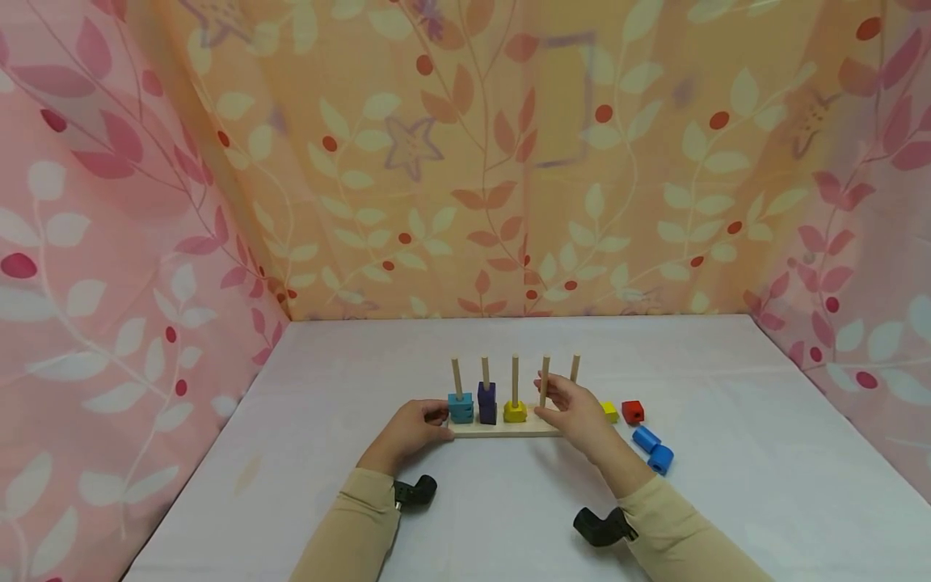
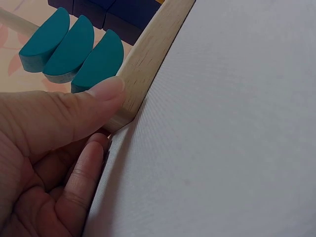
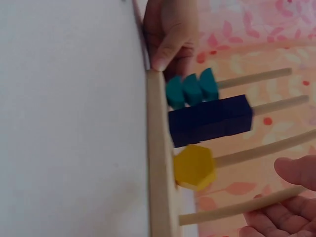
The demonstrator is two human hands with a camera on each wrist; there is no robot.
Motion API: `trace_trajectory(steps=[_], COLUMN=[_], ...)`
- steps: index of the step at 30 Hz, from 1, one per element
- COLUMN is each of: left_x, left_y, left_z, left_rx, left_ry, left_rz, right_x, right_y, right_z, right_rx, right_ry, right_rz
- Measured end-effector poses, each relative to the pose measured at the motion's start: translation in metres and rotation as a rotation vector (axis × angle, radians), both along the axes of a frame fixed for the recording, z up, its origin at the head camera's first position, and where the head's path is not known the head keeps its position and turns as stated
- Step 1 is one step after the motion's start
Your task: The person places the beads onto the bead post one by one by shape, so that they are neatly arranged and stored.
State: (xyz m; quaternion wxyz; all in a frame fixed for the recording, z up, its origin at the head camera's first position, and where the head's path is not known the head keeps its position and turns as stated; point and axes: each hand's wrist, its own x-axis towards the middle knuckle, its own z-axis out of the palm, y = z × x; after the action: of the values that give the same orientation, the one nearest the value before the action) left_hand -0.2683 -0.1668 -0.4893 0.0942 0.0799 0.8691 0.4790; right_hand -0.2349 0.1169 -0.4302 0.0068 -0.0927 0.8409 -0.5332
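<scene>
A wooden peg board (image 1: 502,432) with several upright pegs stands on the table. My left hand (image 1: 409,432) grips its left end, thumb (image 2: 106,91) on the front edge and fingers curled behind. Teal half-round blocks (image 2: 101,61) are stacked on the leftmost peg, dark purple blocks (image 3: 212,121) on the one beside it. A yellow block (image 3: 195,168) sits low on the middle peg. At the fourth peg (image 3: 227,211) is my right hand (image 1: 578,416), its thumb and fingers apart with no block between them; the peg overlaps its fingertips in the right wrist view.
Right of the board lie a yellow block (image 1: 609,412), partly hidden by the right hand, a red block (image 1: 633,412) and two blue cylinders (image 1: 645,439). White cloth (image 1: 509,517) covers the table. Patterned curtains (image 1: 480,162) hang behind and at both sides.
</scene>
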Motion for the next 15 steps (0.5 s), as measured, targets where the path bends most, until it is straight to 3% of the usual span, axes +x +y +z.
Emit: trace_trajectory(steps=[6, 10, 15], left_x=[0.001, 0.001, 0.0], left_y=[0.0, 0.001, 0.001], left_z=[0.0, 0.001, 0.0], left_rx=[0.001, -0.002, -0.009], left_ry=[0.002, 0.005, 0.009], left_rz=[0.0, 0.005, 0.006], right_x=[0.011, 0.013, 0.008], right_y=[0.026, 0.048, 0.077], right_z=[0.021, 0.029, 0.033], right_rx=[0.014, 0.063, 0.169], right_ry=[0.067, 0.118, 0.043], right_rz=[0.059, 0.036, -0.043])
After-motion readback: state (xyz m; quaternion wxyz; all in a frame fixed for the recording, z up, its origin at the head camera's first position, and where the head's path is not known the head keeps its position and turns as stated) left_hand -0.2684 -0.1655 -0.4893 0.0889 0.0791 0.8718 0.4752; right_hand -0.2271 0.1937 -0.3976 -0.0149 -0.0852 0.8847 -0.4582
